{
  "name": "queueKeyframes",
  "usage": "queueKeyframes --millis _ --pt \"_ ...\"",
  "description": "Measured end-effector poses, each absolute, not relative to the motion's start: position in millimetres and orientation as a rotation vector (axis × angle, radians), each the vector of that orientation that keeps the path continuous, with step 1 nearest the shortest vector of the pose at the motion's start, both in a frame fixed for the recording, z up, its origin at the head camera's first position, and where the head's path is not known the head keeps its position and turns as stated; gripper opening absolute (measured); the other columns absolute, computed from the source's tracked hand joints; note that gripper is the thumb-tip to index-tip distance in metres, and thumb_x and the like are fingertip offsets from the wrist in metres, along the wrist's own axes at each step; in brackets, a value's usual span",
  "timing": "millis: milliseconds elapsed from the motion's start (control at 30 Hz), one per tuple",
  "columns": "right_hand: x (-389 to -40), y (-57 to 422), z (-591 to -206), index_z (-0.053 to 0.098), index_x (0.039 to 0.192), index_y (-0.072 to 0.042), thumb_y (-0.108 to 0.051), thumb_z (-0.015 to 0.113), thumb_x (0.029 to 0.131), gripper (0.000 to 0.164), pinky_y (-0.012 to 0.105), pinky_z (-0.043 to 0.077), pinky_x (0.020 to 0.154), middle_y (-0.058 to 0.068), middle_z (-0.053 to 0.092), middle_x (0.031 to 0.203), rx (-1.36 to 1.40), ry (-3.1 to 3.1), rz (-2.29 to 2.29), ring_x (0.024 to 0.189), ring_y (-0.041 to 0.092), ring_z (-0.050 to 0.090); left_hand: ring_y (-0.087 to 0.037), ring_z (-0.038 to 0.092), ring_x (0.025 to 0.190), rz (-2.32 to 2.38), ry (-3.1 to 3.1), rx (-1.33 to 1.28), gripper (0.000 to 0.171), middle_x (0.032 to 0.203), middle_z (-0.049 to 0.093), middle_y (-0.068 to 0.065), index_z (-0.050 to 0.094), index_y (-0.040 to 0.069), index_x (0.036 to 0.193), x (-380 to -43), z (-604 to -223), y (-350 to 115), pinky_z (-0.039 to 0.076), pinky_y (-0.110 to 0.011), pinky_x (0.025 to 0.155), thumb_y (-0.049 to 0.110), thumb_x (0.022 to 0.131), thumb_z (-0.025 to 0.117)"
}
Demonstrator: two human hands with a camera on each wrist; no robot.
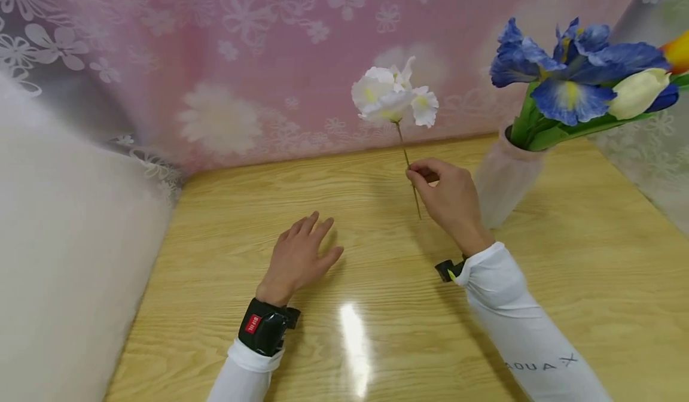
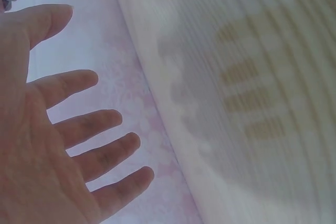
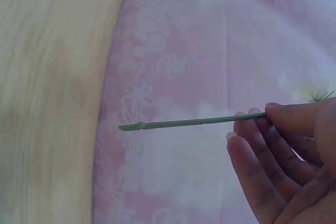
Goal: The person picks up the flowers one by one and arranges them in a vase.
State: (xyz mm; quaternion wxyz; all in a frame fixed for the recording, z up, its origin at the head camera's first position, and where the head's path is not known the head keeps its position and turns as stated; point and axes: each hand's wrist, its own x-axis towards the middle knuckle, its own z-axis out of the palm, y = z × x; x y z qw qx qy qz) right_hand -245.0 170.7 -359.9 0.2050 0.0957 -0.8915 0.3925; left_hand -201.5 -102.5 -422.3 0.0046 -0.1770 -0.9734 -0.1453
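My right hand (image 1: 449,195) pinches the thin green stem (image 3: 184,123) of a white artificial flower (image 1: 383,94) between thumb and fingertips. The bloom points up, and the stem's lower end hangs free below the fingers. In the right wrist view only part of the white petals (image 3: 320,82) shows at the right edge. My left hand (image 1: 298,258) is over the table at the left, its fingers spread and holding nothing. In the left wrist view the left palm (image 2: 47,129) and its separated fingers are seen.
A pale vase (image 1: 508,174) stands right of my right hand, holding a blue iris (image 1: 570,73), a white tulip (image 1: 637,94) and an orange-yellow flower (image 1: 679,54). The wooden table (image 1: 215,234) ends at a pink floral curtain (image 1: 301,91). White cloth (image 1: 64,240) hangs at the left.
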Motion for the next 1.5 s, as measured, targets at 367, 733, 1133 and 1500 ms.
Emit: queueKeyframes --millis 367,733,1133,1500 --pt "-239 190 -349 0.072 0.101 -0.002 -0.018 0.066 0.092 0.019 0.026 0.051 0.069 0.009 0.070 0.090 0.248 -2.374 1.101 0.081 0.022 0.065 -0.031 0.038 0.131 -0.413 -2.996 -0.674 0.057 0.146 0.040 -0.010 0.048 0.020 0.141 -210 -419 -80 0.036 -0.053 0.100 0.051 0.094 0.050" --pt "-227 209 -325 0.075 0.102 -0.007 -0.022 0.068 0.091 0.020 0.006 0.041 0.066 0.006 0.072 0.086 0.123 -2.285 0.999 0.072 0.004 0.065 -0.029 0.038 0.132 -0.395 -2.954 -0.825 0.054 0.147 0.040 -0.010 0.049 0.020 0.141 -217 -414 -52 0.038 -0.052 0.099 0.050 0.096 0.049" --pt "-217 220 -306 0.076 0.098 -0.002 -0.020 0.069 0.089 0.021 0.005 0.043 0.066 0.010 0.072 0.086 0.105 -2.102 0.972 0.071 -0.019 0.053 -0.028 0.040 0.131 -0.357 -2.903 -0.941 0.053 0.148 0.039 -0.008 0.048 0.021 0.142 -221 -405 -27 0.038 -0.049 0.100 0.049 0.096 0.048" --pt "-224 229 -285 0.077 0.094 -0.002 -0.016 0.072 0.086 0.017 0.007 0.044 0.066 0.014 0.072 0.089 0.047 -1.951 0.991 0.069 -0.016 0.056 -0.027 0.044 0.128 -0.313 -2.826 -0.988 0.048 0.145 0.043 -0.008 0.052 0.021 0.138 -225 -396 -14 0.041 -0.046 0.098 0.046 0.098 0.047"
